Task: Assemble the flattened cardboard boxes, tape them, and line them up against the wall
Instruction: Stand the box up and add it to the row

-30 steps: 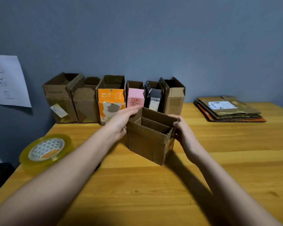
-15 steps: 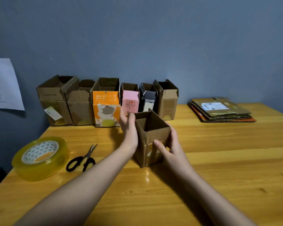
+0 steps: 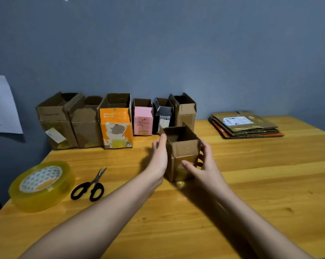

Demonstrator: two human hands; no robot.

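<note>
Upright, the open-topped brown box (image 3: 183, 152) sits held between both hands (image 3: 159, 157) (image 3: 204, 165).

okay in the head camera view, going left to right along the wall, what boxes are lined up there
Large brown box → second brown box → orange box → pink box → black box → last brown box.

A single head-worn wide-angle view looks forward and down across the wooden table (image 3: 260, 184) toward the grey-blue wall (image 3: 176, 53). Both forearms reach in from the bottom edge, so the near table sits close. The wall's foot lies far, in mid-frame.
</note>
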